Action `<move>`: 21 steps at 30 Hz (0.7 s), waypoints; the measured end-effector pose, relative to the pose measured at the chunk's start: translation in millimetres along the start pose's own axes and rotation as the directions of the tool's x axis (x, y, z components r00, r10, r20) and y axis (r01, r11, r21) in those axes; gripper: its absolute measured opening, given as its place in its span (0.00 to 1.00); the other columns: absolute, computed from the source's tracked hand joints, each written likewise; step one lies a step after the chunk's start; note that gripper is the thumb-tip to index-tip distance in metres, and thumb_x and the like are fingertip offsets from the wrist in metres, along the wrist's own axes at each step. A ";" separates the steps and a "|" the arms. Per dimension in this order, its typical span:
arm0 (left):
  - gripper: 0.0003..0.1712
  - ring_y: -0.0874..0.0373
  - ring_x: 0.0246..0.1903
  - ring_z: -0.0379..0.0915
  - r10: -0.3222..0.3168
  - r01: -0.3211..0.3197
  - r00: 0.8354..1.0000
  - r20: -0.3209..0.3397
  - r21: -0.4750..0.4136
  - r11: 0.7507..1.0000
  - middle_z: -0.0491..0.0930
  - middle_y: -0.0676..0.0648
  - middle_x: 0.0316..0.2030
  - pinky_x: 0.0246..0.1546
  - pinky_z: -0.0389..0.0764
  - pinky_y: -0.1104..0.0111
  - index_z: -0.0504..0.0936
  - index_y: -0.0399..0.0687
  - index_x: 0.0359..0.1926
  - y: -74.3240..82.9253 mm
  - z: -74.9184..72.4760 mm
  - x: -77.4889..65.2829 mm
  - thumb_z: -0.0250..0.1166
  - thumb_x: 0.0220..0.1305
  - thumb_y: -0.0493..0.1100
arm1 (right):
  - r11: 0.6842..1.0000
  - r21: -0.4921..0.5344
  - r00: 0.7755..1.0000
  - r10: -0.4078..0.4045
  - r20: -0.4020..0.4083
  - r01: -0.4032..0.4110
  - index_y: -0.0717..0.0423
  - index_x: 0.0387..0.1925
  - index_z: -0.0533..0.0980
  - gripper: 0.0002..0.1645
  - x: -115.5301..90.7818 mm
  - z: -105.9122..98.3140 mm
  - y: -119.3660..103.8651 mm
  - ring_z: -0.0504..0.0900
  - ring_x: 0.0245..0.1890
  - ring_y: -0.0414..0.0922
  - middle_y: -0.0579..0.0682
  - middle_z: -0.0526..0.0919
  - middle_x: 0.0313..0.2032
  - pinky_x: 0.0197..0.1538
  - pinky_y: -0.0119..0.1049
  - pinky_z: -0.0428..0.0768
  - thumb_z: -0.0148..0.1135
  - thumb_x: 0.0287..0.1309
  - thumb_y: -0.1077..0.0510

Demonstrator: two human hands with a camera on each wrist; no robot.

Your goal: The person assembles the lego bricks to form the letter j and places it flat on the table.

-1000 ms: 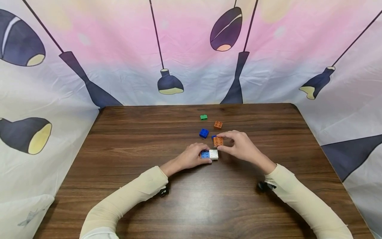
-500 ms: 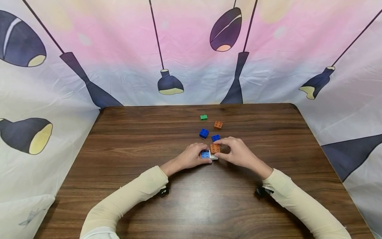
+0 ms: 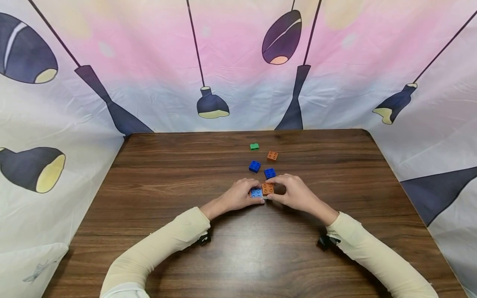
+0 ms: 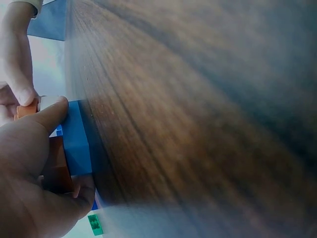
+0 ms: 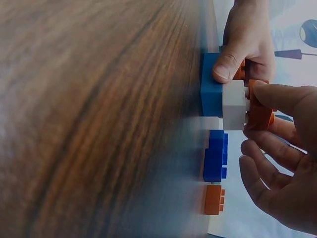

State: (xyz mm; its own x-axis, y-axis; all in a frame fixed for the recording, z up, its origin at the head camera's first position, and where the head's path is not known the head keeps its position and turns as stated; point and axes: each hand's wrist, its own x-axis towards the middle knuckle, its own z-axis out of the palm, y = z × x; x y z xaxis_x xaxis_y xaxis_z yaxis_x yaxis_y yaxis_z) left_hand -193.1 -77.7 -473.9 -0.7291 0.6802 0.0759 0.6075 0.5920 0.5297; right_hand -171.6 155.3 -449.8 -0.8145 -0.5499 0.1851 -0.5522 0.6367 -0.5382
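My left hand grips a light-blue brick low at the table, its thumb along the near side. A white brick sits on the right part of the light-blue brick, sticking out past its end. Under the left palm an orange brick stands on the other end, mostly hidden from above. My right hand pinches another orange brick between thumb and fingers. That brick is right on top of the white one; in the right wrist view the white studs show between them.
Behind the hands lie two dark-blue bricks, one farther left and one near the right fingertips. Beyond them are a loose orange brick and a small green brick. A patterned cloth hangs behind the brown table.
My right hand has brought its orange brick left and toward me, from beside the dark-blue brick to over the white brick, covering most of it. The left hand has stayed put.
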 end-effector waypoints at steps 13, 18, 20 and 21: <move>0.23 0.60 0.40 0.75 -0.008 0.008 1.000 0.004 -0.005 1.000 0.85 0.48 0.45 0.39 0.75 0.66 0.83 0.44 0.53 0.3 -1.0 0.0 0.74 0.63 0.53 | 1.000 -0.004 1.000 0.025 0.004 -0.025 0.53 0.55 0.84 0.24 1.9 2.8 1.2 0.85 0.47 0.46 0.48 0.88 0.47 0.49 0.48 0.82 0.76 0.59 0.50; 0.23 0.60 0.39 0.75 0.003 -0.003 1.000 0.001 -0.006 1.000 0.85 0.48 0.45 0.38 0.75 0.67 0.83 0.44 0.52 0.2 -0.7 -0.2 0.74 0.63 0.52 | 0.999 0.018 0.999 0.042 0.008 -0.042 0.53 0.54 0.85 0.23 2.5 3.0 0.9 0.85 0.47 0.46 0.49 0.88 0.48 0.48 0.48 0.82 0.76 0.58 0.50; 0.23 0.59 0.40 0.76 0.005 -0.005 1.000 0.000 -0.008 1.000 0.85 0.48 0.46 0.39 0.76 0.66 0.83 0.44 0.53 0.2 -0.3 -0.3 0.74 0.63 0.52 | 0.999 0.024 0.999 0.046 0.009 -0.046 0.53 0.54 0.85 0.23 2.7 2.9 0.8 0.85 0.48 0.47 0.49 0.88 0.48 0.49 0.48 0.82 0.76 0.58 0.50; 0.23 0.59 0.40 0.77 0.005 -0.005 1.000 0.001 -0.008 1.000 0.85 0.47 0.46 0.40 0.76 0.66 0.83 0.44 0.53 0.2 -0.3 -0.4 0.74 0.64 0.52 | 0.999 0.025 0.999 0.046 0.010 -0.046 0.53 0.54 0.85 0.23 2.9 2.7 0.6 0.85 0.48 0.47 0.49 0.88 0.49 0.49 0.48 0.82 0.76 0.58 0.50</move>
State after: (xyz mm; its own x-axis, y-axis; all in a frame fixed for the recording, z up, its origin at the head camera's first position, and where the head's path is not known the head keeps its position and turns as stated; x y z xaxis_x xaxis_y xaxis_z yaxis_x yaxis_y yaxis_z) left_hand -192.8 -77.9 -473.6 -0.7257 0.6835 0.0782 0.6087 0.5850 0.5360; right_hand -173.9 152.6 -451.9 -0.8373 -0.5252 0.1518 -0.5092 0.6479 -0.5666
